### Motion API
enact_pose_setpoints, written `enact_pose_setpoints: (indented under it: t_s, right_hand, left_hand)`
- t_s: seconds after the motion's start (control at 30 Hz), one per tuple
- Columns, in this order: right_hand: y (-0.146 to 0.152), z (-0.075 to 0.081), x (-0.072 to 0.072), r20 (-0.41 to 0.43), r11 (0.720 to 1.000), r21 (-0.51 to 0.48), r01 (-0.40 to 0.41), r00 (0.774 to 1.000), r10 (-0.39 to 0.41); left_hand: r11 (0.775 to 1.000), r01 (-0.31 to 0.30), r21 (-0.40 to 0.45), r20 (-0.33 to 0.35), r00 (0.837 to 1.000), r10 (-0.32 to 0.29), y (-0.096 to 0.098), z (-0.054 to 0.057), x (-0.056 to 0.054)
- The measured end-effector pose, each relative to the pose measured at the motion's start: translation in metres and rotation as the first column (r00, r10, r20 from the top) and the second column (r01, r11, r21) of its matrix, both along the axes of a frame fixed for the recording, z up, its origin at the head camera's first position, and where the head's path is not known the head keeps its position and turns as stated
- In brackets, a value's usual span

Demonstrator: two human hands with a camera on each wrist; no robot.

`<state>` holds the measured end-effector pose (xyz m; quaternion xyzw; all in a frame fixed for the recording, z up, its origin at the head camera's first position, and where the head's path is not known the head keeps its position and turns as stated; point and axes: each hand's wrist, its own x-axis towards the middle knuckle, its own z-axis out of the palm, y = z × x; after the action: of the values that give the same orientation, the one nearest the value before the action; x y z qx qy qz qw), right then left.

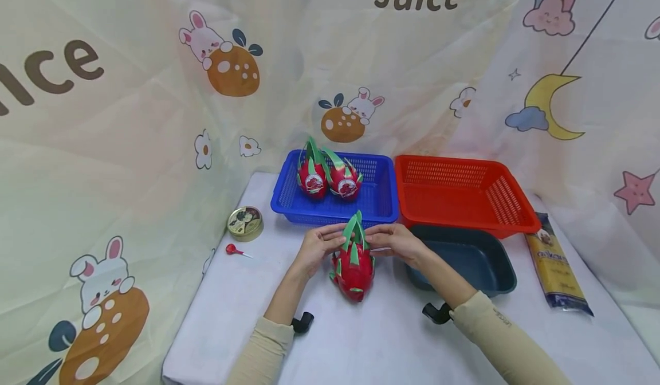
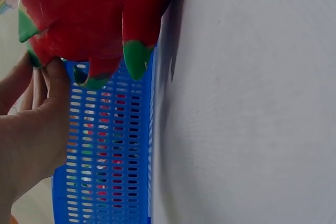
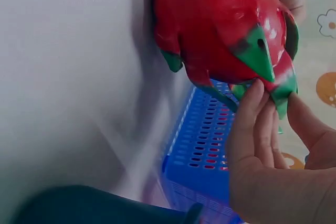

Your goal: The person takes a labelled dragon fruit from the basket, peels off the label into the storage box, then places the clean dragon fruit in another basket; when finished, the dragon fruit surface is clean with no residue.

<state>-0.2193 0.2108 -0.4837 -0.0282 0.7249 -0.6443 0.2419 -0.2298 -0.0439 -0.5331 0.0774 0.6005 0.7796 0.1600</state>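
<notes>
A red dragon fruit [image 1: 357, 273] with green-tipped scales is in front of the blue basket [image 1: 380, 193], its leafy crown toward the basket. The left hand [image 1: 315, 248] pinches a scale near the crown from the left side; part of its grip is hidden behind the fruit in the left wrist view. From the other side, the right hand [image 3: 273, 150] pinches a green scale tip between thumb and fingers. Whether the fruit touches the table is hard to tell. Two more dragon fruits, one on the left [image 1: 312, 180] and one on the right [image 1: 345, 183], bear round stickers inside the basket.
Right of the blue basket stands a red basket [image 1: 454, 201], with a dark teal tub [image 1: 464, 259] in front. A yellow packet [image 1: 557, 264] lies at the far right. On the left are a round tin [image 1: 244, 224] and a small red-handled tool [image 1: 234, 250].
</notes>
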Motion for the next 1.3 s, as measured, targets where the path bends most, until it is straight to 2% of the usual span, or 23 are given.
enact_pose_setpoints:
  t_s: [0.17, 0.33, 0.5, 0.63, 0.77, 0.83, 1.03, 1.3]
  right_hand:
    - [0.001, -0.002, 0.002, -0.021, 0.999, -0.035, 0.004, 1.000, -0.004]
    - [-0.001, 0.004, 0.008, -0.078, 0.996, -0.057, 0.075, 0.994, -0.079]
    - [0.010, 0.025, 0.010, -0.126, 0.989, -0.058, 0.136, 0.982, -0.143]
    - [0.028, 0.049, 0.008, -0.157, 0.984, -0.062, 0.166, 0.972, -0.174]
    - [0.050, 0.071, 0.002, -0.176, 0.980, -0.072, 0.186, 0.965, -0.196]
    - [0.062, 0.080, -0.003, -0.177, 0.976, -0.089, 0.200, 0.961, -0.213]
    - [0.096, 0.103, -0.016, -0.166, 0.949, -0.161, 0.270, 0.941, -0.296]
    - [0.119, 0.123, -0.042, -0.209, 0.914, -0.084, 0.396, 0.890, -0.405]
  left_hand:
    - [1.000, -0.005, 0.010, -0.006, 1.000, 0.005, 0.001, -0.001, -0.004]
    - [0.998, 0.005, 0.065, -0.014, 1.000, -0.004, 0.003, -0.001, -0.004]
    - [0.988, 0.015, 0.151, -0.011, 1.000, -0.014, 0.013, 0.004, -0.002]
    - [0.970, -0.029, 0.240, 0.031, 0.999, 0.022, 0.024, 0.014, -0.001]
    - [0.962, -0.077, 0.263, 0.098, 0.994, 0.053, 0.041, 0.023, 0.002]
    - [0.964, -0.082, 0.255, 0.126, 0.991, 0.051, 0.052, 0.026, 0.004]
    - [0.962, -0.049, 0.268, 0.199, 0.980, -0.006, 0.091, 0.034, 0.009]
    - [0.934, -0.036, 0.354, 0.298, 0.951, -0.076, 0.128, 0.033, 0.011]
